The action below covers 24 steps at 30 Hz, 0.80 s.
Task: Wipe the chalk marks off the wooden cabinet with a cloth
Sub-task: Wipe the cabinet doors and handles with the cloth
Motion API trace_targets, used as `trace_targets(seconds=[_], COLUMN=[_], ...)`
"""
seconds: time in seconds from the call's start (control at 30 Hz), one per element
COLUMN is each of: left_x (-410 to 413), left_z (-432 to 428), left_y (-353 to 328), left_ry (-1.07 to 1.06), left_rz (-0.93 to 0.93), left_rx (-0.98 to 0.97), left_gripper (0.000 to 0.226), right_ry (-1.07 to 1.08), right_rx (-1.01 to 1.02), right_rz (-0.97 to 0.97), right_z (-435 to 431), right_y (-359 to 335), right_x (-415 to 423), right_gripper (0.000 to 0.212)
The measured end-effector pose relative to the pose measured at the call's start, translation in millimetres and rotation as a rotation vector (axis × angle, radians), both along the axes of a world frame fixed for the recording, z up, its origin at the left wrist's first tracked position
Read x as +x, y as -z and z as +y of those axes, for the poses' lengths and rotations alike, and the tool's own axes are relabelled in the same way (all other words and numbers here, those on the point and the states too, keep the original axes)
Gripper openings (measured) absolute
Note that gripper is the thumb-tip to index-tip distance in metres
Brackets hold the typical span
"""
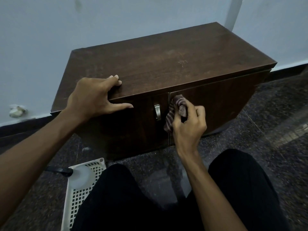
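Note:
A low dark wooden cabinet (166, 60) stands against the wall, with two front doors and a metal handle (157, 110) on the left door. Faint pale smudges show on its top at the right of centre. My right hand (188, 127) grips a striped purplish cloth (176, 107) and presses it against the upper left corner of the right door, beside the door gap. My left hand (93, 97) grips the cabinet's front top edge on the left, fingers curled on the top and thumb stretched along the left door.
A white lattice basket (78, 197) sits on the dark speckled floor at the lower left, holding a white plastic bottle (80, 177) with a dark nozzle. My legs in black trousers (126, 202) kneel in front of the cabinet. A pale wall and dark skirting run behind.

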<state>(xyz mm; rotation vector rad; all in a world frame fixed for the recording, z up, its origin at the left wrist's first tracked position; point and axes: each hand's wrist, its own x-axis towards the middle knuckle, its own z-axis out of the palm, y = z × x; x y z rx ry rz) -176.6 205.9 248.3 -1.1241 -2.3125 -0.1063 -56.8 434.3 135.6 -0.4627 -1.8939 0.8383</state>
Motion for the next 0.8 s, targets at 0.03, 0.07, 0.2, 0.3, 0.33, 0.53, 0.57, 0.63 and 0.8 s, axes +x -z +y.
trace_targets(seconds=[0.03,0.07,0.2,0.3,0.33,0.53,0.57,0.63,0.8], left_x=[0,-1,0,0,0,1,1,1,-1], left_z=[0,0,-1,-1,0,0,0,0,-1], left_y=[0,0,-1,0,-1,-1,-1,-2,-1], left_ry=[-0.004,-0.005,-0.003,-0.004,-0.007,-0.012,-0.012,-0.013,-0.010], left_rz=[-0.001,-0.005,0.003,0.002,-0.001,0.005,0.000,0.001,0.006], left_rx=[-0.003,-0.005,-0.014,-0.014,-0.014,-0.021,-0.022,-0.022,-0.021], left_gripper=[0.079,0.080,0.081,0.081,0.082,0.082,0.082,0.082,0.083], right_ry=[-0.004,-0.008,0.036,0.051,0.036,-0.024,-0.022,0.005,0.067], right_rx=[-0.012,-0.028,-0.178,-0.245,-0.230,-0.196,-0.188,-0.184,-0.302], right_rz=[-0.008,-0.014,-0.093,-0.038,0.004,0.051,0.035,0.013,-0.147], right_z=[-3,-6,-11,-9,-8,7,9,10,13], right_y=[7,15,35,28,20,-26,-25,-18,10], right_x=[3,6,17,22,21,-1,0,4,21], right_gripper=[0.025,0.023,0.014,0.020,0.023,0.025,0.024,0.022,0.020])
